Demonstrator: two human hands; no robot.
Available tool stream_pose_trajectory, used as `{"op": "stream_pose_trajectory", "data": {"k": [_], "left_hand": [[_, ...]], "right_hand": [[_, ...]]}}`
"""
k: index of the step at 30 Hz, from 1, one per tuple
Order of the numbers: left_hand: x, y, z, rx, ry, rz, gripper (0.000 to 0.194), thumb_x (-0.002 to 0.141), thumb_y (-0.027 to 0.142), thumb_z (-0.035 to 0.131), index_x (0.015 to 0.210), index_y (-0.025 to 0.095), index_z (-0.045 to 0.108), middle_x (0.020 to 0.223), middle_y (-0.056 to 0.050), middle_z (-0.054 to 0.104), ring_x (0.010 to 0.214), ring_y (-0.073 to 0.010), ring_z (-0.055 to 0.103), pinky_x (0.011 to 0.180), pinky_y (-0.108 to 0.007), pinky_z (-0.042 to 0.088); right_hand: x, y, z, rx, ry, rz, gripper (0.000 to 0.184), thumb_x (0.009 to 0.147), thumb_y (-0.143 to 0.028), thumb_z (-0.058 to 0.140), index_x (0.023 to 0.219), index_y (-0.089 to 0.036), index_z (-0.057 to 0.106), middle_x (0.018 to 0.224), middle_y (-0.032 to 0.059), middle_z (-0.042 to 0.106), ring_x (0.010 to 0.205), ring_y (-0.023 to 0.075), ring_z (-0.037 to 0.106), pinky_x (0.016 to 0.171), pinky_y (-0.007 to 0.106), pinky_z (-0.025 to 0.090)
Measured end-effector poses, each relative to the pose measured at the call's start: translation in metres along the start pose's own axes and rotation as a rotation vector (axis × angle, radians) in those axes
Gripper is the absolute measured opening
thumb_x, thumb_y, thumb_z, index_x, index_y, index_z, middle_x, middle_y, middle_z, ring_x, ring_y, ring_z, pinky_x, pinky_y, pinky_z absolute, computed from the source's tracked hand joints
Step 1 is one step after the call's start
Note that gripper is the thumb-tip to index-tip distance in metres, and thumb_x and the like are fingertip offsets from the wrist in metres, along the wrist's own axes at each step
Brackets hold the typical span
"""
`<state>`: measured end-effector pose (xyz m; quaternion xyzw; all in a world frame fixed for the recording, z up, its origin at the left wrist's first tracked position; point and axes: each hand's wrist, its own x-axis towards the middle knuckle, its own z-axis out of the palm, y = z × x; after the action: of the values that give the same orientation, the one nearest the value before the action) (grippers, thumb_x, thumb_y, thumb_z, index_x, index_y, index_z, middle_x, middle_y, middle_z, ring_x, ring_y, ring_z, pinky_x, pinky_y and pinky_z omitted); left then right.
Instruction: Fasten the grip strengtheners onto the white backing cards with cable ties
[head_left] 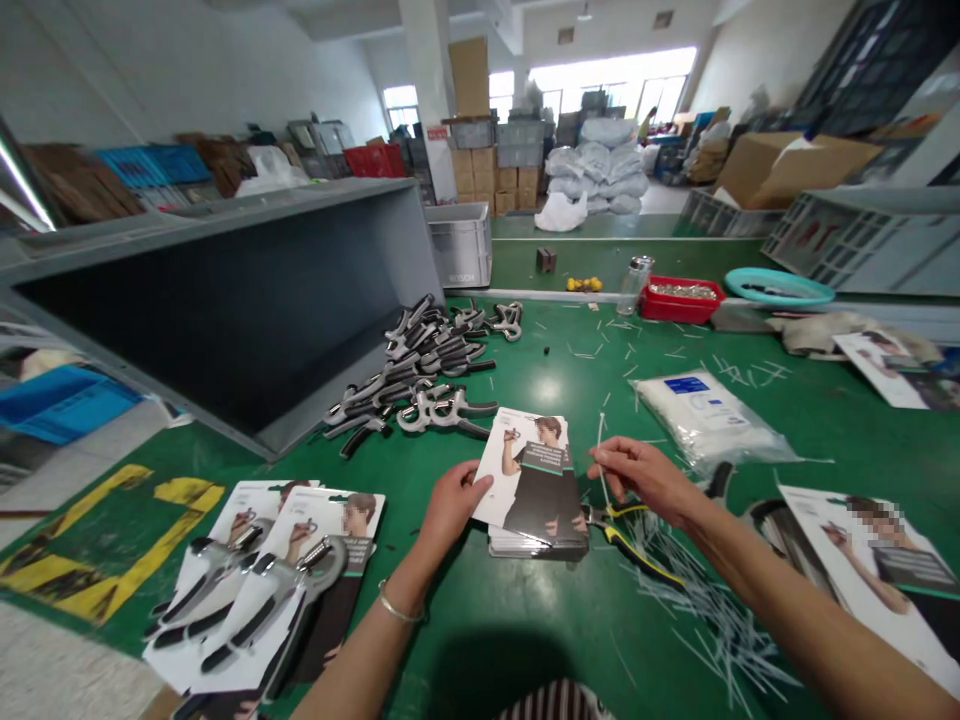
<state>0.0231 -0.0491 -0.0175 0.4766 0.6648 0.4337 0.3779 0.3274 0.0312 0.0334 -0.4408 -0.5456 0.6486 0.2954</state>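
Note:
In the head view, my left hand (451, 508) grips the left edge of a printed packaging card (499, 478), thumb on top. The card lies askew over a stack of like cards (536, 545). My right hand (637, 475) pinches a thin white cable tie (602, 440), held nearly upright just right of the stack. Below that hand lie cutting pliers with yellow-and-black handles (637, 556), beside a heap of loose cable ties (709, 610). At the left, grey hand grip strengtheners (289, 590) rest on more cards (360, 510).
A pile of hand grips (427, 365) spills from a tipped grey crate (300, 200). A bag of cable ties (709, 415) lies at the right. Behind stand a glass jar (635, 285), a red tray (679, 308) of small metal parts and a turquoise dish (780, 285). More cards (877, 570) lie far right.

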Motion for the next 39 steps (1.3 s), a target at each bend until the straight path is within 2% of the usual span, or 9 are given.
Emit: {"op": "stream_pose_trajectory", "data": {"k": [2,6,10,13,17,27,30,35,39], "left_hand": [[-0.002,0.003,-0.011,-0.192,0.014,-0.079,0.041,0.074,0.038,0.071,0.106,0.013,0.067,0.084,-0.005,0.072,0.069,-0.0173,0.064,0.062,-0.026,0.049],[-0.014,0.014,-0.037,-0.442,0.040,-0.151,0.048,0.071,0.036,0.073,0.112,0.014,0.059,0.092,-0.005,0.074,0.066,-0.0168,0.068,0.059,-0.025,0.050],[-0.025,0.012,-0.048,-0.431,0.012,-0.111,0.052,0.075,0.034,0.071,0.121,0.015,0.056,0.097,-0.007,0.074,0.067,-0.0164,0.068,0.058,-0.024,0.050],[-0.029,0.009,-0.047,-0.444,0.017,-0.128,0.050,0.076,0.032,0.070,0.121,0.014,0.056,0.098,-0.007,0.075,0.069,-0.0166,0.068,0.059,-0.024,0.050],[-0.029,0.005,-0.044,-0.476,0.020,-0.136,0.051,0.075,0.032,0.070,0.121,0.014,0.056,0.098,-0.008,0.075,0.071,-0.0168,0.068,0.061,-0.024,0.050],[-0.024,0.004,-0.039,-0.480,-0.007,-0.122,0.051,0.077,0.033,0.069,0.122,0.014,0.055,0.100,-0.008,0.074,0.072,-0.0172,0.068,0.062,-0.025,0.051],[-0.023,0.006,-0.040,-0.475,-0.015,-0.129,0.052,0.077,0.034,0.070,0.123,0.014,0.055,0.099,-0.007,0.074,0.071,-0.0169,0.068,0.062,-0.025,0.051],[-0.019,0.017,-0.049,-0.598,-0.051,-0.173,0.053,0.077,0.042,0.071,0.120,0.012,0.063,0.094,-0.009,0.075,0.072,-0.0185,0.068,0.065,-0.028,0.051],[-0.015,0.012,-0.041,-0.738,-0.006,-0.169,0.045,0.080,0.045,0.068,0.110,0.012,0.070,0.097,-0.010,0.075,0.077,-0.0189,0.068,0.069,-0.028,0.052]], "right_hand": [[0.003,-0.002,-0.001,-0.031,0.110,-0.085,0.029,0.087,-0.046,0.066,0.093,-0.018,0.061,0.081,0.0040,0.074,0.042,0.0053,0.049,0.043,0.020,0.040],[0.009,-0.017,0.017,0.053,0.230,-0.270,0.027,0.087,-0.043,0.068,0.096,-0.020,0.057,0.085,0.0041,0.074,0.060,0.0123,0.067,0.058,0.024,0.054],[0.011,-0.026,0.072,0.021,0.252,-0.436,0.024,0.092,-0.044,0.060,0.099,-0.022,0.051,0.085,0.0032,0.074,0.060,0.0155,0.070,0.055,0.028,0.057],[0.017,-0.018,0.116,-0.065,0.293,-0.524,0.023,0.096,-0.045,0.052,0.101,-0.024,0.047,0.090,0.0042,0.073,0.059,0.0151,0.070,0.053,0.027,0.057],[0.031,0.000,0.145,-0.107,0.299,-0.552,0.021,0.098,-0.044,0.049,0.100,-0.024,0.045,0.096,0.0055,0.073,0.065,0.0163,0.072,0.059,0.029,0.060],[0.047,0.013,0.152,-0.188,0.288,-0.576,0.019,0.100,-0.043,0.047,0.101,-0.024,0.046,0.100,0.0065,0.073,0.069,0.0164,0.072,0.063,0.030,0.059],[0.049,0.015,0.153,-0.204,0.255,-0.530,0.021,0.100,-0.044,0.046,0.101,-0.024,0.047,0.101,0.0069,0.073,0.072,0.0169,0.072,0.066,0.031,0.058],[0.048,0.019,0.149,-0.329,0.133,-0.504,0.018,0.097,-0.041,0.053,0.095,-0.024,0.058,0.097,0.0058,0.071,0.090,0.0215,0.068,0.084,0.038,0.052],[0.045,0.024,0.147,-0.375,0.172,-0.574,0.012,0.094,-0.033,0.058,0.093,-0.025,0.066,0.099,0.0049,0.067,0.099,0.0231,0.062,0.092,0.040,0.045]]}}
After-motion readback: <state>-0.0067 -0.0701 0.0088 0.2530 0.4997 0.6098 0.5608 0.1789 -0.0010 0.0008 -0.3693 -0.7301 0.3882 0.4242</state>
